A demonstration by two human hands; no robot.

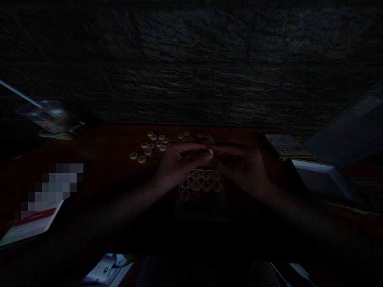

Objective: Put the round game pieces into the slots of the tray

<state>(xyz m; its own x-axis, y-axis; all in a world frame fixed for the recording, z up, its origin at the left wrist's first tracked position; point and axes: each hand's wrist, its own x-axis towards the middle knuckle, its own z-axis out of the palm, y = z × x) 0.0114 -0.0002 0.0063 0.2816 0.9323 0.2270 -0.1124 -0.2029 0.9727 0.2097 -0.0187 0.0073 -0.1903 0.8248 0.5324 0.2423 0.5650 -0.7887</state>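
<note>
The scene is very dark. My left hand [182, 161] and my right hand [242, 165] meet over a small tray [203, 207] that holds rows of round pale game discs [200, 185] with red and dark marks. Both hands have their fingers curled, and a pale disc [211, 152] shows between the fingertips where the hands touch. Which hand grips it is hard to make out. Several loose discs [151, 145] lie scattered on the reddish table [104, 151] behind my left hand, and more discs [196, 137] lie beyond the fingertips.
A flat printed box or board [285, 145] lies at the right rear, with a pale box lid [321, 179] beside it. A red and white booklet [32, 225] sits at the left front. Crumpled clear plastic [50, 119] lies far left. A dark stone wall [191, 59] rises behind the table.
</note>
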